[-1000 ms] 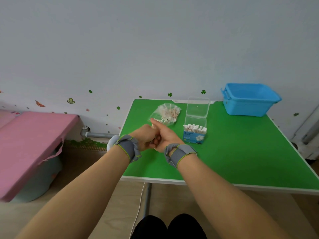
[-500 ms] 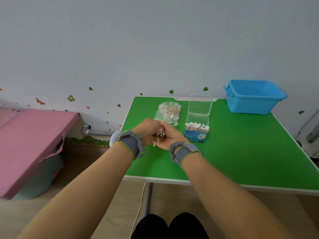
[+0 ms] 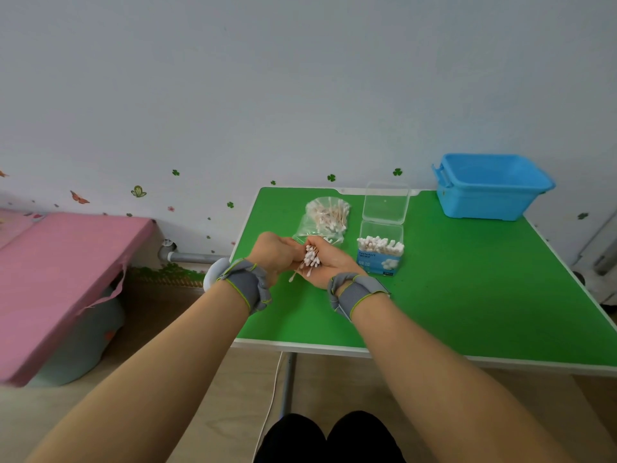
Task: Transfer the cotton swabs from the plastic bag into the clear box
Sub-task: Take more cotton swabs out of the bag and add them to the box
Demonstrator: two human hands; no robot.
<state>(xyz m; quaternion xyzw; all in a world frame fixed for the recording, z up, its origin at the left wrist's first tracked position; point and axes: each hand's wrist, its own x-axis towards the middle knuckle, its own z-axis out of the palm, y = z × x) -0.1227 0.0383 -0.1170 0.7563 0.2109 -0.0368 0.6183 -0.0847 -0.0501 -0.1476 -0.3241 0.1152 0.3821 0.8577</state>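
Observation:
A bundle of cotton swabs (image 3: pixel 312 258) sits between my two hands above the green table (image 3: pixel 450 295). My left hand (image 3: pixel 275 253) and my right hand (image 3: pixel 329 264) both grip it, white tips toward me, with one swab sticking out lower left. Behind them lies the clear plastic bag (image 3: pixel 325 217), still holding several swabs. To the right stands the clear box (image 3: pixel 380 250) with its lid (image 3: pixel 385 203) hinged up; white swab tips fill its top.
A blue plastic tub (image 3: pixel 490 185) stands at the table's far right corner against the wall. A pink-covered surface (image 3: pixel 56 279) lies to the left, lower than the table. The table's front edge (image 3: pixel 400 354) runs just beyond my forearms.
The two hands stayed together but turned, so the swab bundle, hidden in the fists a second ago, now shows with its tips toward me. The view tilted slightly.

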